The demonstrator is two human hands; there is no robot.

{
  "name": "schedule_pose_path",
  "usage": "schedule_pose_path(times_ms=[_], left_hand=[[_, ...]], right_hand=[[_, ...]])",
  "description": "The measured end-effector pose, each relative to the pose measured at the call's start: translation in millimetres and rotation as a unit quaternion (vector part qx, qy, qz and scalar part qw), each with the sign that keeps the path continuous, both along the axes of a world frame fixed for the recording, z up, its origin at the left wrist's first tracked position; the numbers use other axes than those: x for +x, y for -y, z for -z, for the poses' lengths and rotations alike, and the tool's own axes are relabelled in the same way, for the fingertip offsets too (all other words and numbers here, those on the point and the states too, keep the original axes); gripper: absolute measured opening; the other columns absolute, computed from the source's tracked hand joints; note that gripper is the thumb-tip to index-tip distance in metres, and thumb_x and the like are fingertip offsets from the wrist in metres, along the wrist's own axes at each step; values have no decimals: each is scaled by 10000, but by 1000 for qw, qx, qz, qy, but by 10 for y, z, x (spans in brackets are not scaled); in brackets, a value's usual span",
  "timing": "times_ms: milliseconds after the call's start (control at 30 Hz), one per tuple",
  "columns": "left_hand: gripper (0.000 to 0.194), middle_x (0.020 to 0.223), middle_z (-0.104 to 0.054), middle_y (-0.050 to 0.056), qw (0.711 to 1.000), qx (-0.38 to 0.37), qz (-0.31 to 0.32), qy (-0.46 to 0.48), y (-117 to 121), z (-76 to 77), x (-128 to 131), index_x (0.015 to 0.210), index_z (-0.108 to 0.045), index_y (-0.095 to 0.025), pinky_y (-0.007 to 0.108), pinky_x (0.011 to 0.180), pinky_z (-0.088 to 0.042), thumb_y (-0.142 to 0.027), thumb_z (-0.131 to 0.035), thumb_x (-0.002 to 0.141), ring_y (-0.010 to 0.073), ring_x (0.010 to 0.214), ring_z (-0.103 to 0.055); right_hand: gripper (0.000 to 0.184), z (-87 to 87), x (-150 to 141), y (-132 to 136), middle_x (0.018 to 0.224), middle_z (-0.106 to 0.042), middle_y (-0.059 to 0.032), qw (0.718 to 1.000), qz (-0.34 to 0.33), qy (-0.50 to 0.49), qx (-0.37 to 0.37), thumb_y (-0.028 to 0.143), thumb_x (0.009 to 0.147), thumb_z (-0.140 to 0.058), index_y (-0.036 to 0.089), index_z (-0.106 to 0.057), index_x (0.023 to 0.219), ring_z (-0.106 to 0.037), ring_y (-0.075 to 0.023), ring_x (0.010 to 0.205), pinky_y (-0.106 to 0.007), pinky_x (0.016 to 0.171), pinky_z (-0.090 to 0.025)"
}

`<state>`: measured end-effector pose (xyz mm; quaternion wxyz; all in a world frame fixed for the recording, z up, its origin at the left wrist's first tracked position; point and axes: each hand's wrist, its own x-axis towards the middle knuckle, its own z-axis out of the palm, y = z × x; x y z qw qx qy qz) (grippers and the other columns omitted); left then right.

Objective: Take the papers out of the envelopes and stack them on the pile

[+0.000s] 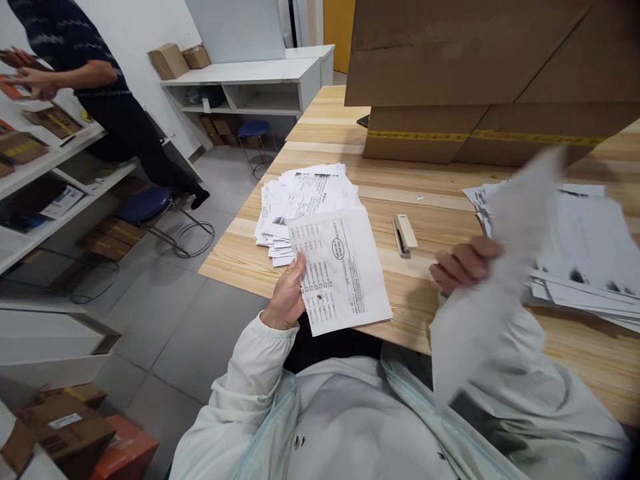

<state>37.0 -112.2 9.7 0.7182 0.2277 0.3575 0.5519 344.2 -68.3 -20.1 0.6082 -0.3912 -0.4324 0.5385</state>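
Note:
My left hand [287,293] is closed on the edge of a printed sheet of paper [350,293], its thumb on top. Rows of small text and a dark oval stamp mark that sheet, which reaches over the table's front edge. Behind it lies a loose pile of printed papers [310,190]. In my right hand [465,263] is another sheet of paper [515,233], raised, tilted and smeared by motion. A cream stapler [404,235] rests on the wood between my hands. Beyond my right hand a second stack of papers [590,247] lies partly hidden by the raised sheet.
Large cardboard boxes [480,60] stand at the back of the wooden table [380,183]. To the left, a person [95,80] stands at white shelves beside a blue stool [145,203]. Cartons [65,427] sit on the floor at lower left.

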Motion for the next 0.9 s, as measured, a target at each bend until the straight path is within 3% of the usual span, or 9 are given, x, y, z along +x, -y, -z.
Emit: schedule_pose_path(times_ms=[67, 133, 267, 367, 433, 533, 667, 767, 900], left_hand=[[463, 1401, -637, 69, 1000, 19, 13, -21, -8, 4, 39, 1331, -620, -234, 446, 1180, -432, -493, -576, 949, 275, 1389, -513], [482, 1396, -640, 68, 999, 33, 28, -34, -4, -14, 102, 1306, -632, -245, 454, 1166, -445, -540, -592, 926, 281, 1390, -512], [527, 1346, -669, 91, 998, 40, 46, -35, 36, -97, 249, 1269, -651, -230, 469, 1139, -458, -597, -612, 893, 292, 1368, -533], [499, 1206, -738, 88, 994, 61, 55, -67, 58, -184, 327, 1189, -694, -215, 480, 1095, -494, -556, -723, 826, 311, 1292, -598], [457, 1120, -765, 69, 990, 98, 46, -94, 52, -273, 353, 1119, -725, -220, 484, 1059, -522, -539, -764, 793, 317, 1252, -625], [418, 1068, -771, 40, 974, 193, 15, -121, 3, -464, 368, 1052, -752, -250, 488, 1032, -540, -572, -751, 786, 321, 1255, -621], [426, 1090, -757, 30, 945, 288, -24, -151, -104, -649, 378, 1034, -758, -255, 489, 1045, -522, -580, -764, 758, 328, 1308, -577], [472, 1090, -753, 47, 940, 298, -21, -165, -175, -534, 385, 1026, -755, -235, 464, 1061, -504, -584, -795, 712, 322, 1294, -585], [441, 926, -759, 52, 956, 232, 7, -179, -205, -143, 376, 886, -745, -206, 427, 980, -543, -618, -759, 729, 293, 1128, -672]], right_hand=[[417, -124, -258, 141, 652, -679, -11, 998, -20, 31, -52, 684, 667, -772, 295, -697, 798, -613, -197, 578, -365, 558, -537], [406, -193, -504, 219, 685, -709, -19, 994, -20, 77, -80, 608, 660, -821, 235, -717, 784, -631, -201, 590, -343, 530, -514], [398, -175, -771, 246, 526, -596, 24, 976, 51, 211, -4, 532, 701, -808, 194, -637, 579, -516, -130, 485, -274, 455, -399], [361, -187, -807, 256, 594, -640, 11, 970, 93, 218, 53, 521, 718, -799, 202, -659, 622, -574, -152, 550, -292, 514, -463], [350, -270, -795, 262, 780, -726, -18, 972, 123, 179, 87, 530, 684, -830, 221, -715, 801, -666, -195, 707, -327, 646, -549], [541, -473, -728, 257, 1021, -757, -55, 982, 103, 116, 105, 559, 614, -874, 255, -713, 1033, -712, -247, 914, -386, 808, -592], [369, -619, -596, 255, 983, -776, -43, 987, 63, 110, 95, 554, 688, -838, 278, -754, 919, -727, -277, 910, -435, 798, -610], [313, -507, -551, 253, 922, -780, -14, 988, 94, 97, 81, 577, 745, -787, 299, -759, 888, -735, -267, 902, -422, 770, -622], [410, -256, -531, 193, 886, -779, -21, 996, 70, 56, -16, 645, 739, -753, 279, -751, 925, -741, -273, 968, -408, 793, -636]])
